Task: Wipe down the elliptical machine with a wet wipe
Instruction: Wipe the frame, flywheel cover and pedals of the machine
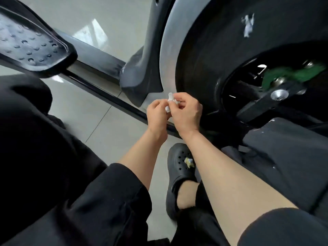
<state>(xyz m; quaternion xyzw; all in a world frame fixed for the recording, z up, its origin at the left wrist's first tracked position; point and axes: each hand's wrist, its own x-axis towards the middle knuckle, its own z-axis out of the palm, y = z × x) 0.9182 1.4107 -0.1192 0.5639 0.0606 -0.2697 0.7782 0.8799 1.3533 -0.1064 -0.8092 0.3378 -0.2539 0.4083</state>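
Pinching a crumpled wet wipe [170,102] between them, left hand [157,115] and right hand [186,112] hover beside the elliptical's flywheel housing [204,50].

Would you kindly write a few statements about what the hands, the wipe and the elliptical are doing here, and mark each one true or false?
1. Both hands hold the wet wipe. True: the left hand and the right hand pinch it between them.
2. The wipe is spread flat on the foot pedal. False: it is crumpled in the fingers, away from the pedal, which is at upper left.
3. The hands are in front of the grey edge of the flywheel housing. True.
4. The person wears a white sneaker. False: a black clog with a small charm is visible.
5. The floor is carpeted. False: it is light tile with a visible seam.
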